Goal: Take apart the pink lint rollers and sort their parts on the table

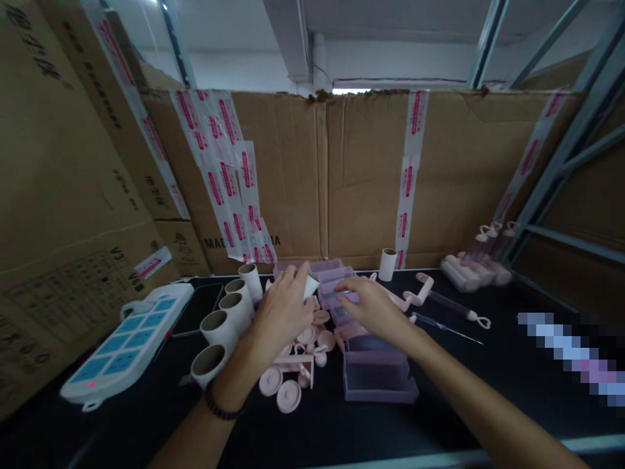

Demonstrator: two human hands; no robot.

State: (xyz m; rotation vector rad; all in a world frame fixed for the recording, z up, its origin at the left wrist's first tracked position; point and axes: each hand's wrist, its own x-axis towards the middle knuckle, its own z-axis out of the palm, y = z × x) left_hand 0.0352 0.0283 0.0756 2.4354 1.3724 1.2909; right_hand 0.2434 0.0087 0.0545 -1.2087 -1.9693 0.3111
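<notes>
My left hand [289,306] is closed around a short white cardboard tube [311,286], whose end sticks out beside my fingers. Below that hand lies a loose pile of pink round caps [289,395] and small pink plastic parts. My right hand [368,301] reaches over a row of translucent purple trays [379,378]; its thumb and forefinger are apart, and I see nothing held between them. Just left of my left wrist, several white cardboard tubes [215,327] stand upright in a line. A pink bent bracket [418,290] lies beyond my right hand.
At left are a white power strip [131,342] and a dark flat phone-like slab [199,309]. Another tube [388,264] stands at the back. A thin screwdriver [446,327], a pink-ended clear stick [454,306] and pink assembled dispensers [476,270] lie right. Cardboard walls [361,182] enclose the black table.
</notes>
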